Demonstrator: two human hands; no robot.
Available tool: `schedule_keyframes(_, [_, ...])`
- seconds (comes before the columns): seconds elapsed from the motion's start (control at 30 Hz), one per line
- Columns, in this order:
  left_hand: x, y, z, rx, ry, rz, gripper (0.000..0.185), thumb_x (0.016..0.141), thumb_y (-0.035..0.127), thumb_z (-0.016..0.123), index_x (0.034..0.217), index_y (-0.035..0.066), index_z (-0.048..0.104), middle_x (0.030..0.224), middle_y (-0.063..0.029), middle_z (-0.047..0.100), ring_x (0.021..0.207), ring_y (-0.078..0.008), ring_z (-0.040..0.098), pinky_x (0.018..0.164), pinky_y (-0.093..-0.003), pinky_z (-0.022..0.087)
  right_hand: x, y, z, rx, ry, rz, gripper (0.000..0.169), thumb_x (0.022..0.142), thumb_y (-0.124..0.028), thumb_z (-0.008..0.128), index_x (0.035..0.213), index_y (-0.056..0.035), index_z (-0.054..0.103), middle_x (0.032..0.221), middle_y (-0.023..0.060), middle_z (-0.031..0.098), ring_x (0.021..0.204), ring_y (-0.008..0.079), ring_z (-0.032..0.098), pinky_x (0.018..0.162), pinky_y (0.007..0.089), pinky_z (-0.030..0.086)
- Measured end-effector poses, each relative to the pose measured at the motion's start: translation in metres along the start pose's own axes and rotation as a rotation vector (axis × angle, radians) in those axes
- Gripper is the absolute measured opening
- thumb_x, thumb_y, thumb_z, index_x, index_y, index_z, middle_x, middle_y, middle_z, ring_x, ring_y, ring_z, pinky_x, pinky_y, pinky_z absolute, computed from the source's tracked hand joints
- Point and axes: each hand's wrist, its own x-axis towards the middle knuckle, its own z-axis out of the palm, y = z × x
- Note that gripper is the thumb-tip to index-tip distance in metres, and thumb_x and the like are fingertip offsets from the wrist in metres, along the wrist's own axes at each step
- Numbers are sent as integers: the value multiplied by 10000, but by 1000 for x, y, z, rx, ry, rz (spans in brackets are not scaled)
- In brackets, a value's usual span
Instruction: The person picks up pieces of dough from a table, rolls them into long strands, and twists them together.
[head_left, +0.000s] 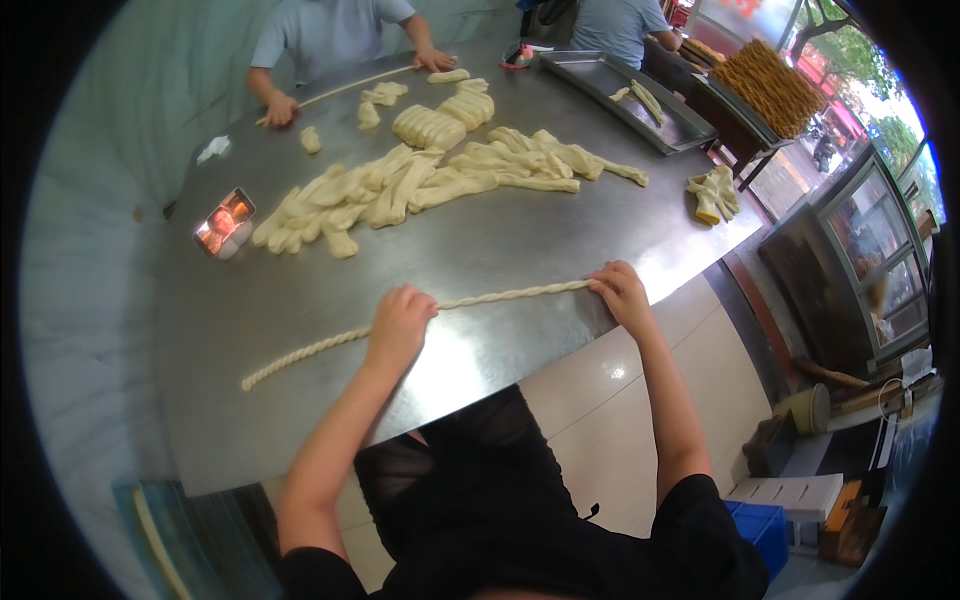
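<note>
A long twisted rope of pale dough (311, 350) stretches across the steel tabletop (480, 240) in front of me. My left hand (401, 322) grips it partway along, and a tightly coiled length extends beyond that hand to the left. At the rope's right end, my right hand (622, 294) pinches the dough between thumb and fingers. The stretch between my hands is more loosely twisted. Farther up the table lies a heap of dough strips (420, 184), with a block of sliced dough (431, 127) behind it.
Opposite, a person's hands (281, 109) work a thin dough strand. A phone (225, 223) leans at the left. A metal tray (622, 97) holds dough pieces at the far right, near yellowish gloves (712, 193). Stacked brown fried pastry (769, 86) and a glass-fronted cabinet (874, 255) stand beyond.
</note>
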Motion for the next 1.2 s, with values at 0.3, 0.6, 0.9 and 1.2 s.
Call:
schedule_keyframes(0.3, [34, 57, 48, -135, 48, 44, 138, 821, 148, 737, 882, 66, 644, 939, -84, 589, 917, -293, 580, 819, -423, 465, 18, -55, 33, 73, -172, -130, 244, 814, -112, 758, 1057, -87, 754, 1031, 75, 611, 970, 272, 571, 859, 381, 477])
schedule_keyframes(0.6, [13, 38, -19, -139, -139, -41, 291, 862, 178, 721, 1136, 93, 671, 1156, -102, 623, 1090, -308, 593, 956, -418, 468, 11, -26, 26, 5, -162, -73, 341, 816, -76, 756, 1154, -86, 715, 1088, 89, 603, 1033, 279, 566, 862, 376, 487])
schedule_keyframes(0.9, [-174, -122, -197, 460, -149, -304, 383, 942, 144, 624, 1305, 27, 591, 1374, -134, 574, 1303, -339, 509, 1145, -481, 353, 8, -33, 23, 78, -274, -23, 426, 834, -82, 744, 1243, -47, 630, 1267, 114, 587, 1176, 304, 537, 988, 384, 458])
schedule_keyframes(1.2, [-87, -141, -214, 305, 589, -633, 179, 998, 161, 567, 1092, 16, 611, 1026, -170, 633, 943, -386, 611, 934, -452, 486, 74, -48, 34, 159, 72, 135, 280, 882, -8, 628, 1160, -47, 629, 1018, 124, 696, 921, 302, 658, 847, 376, 531])
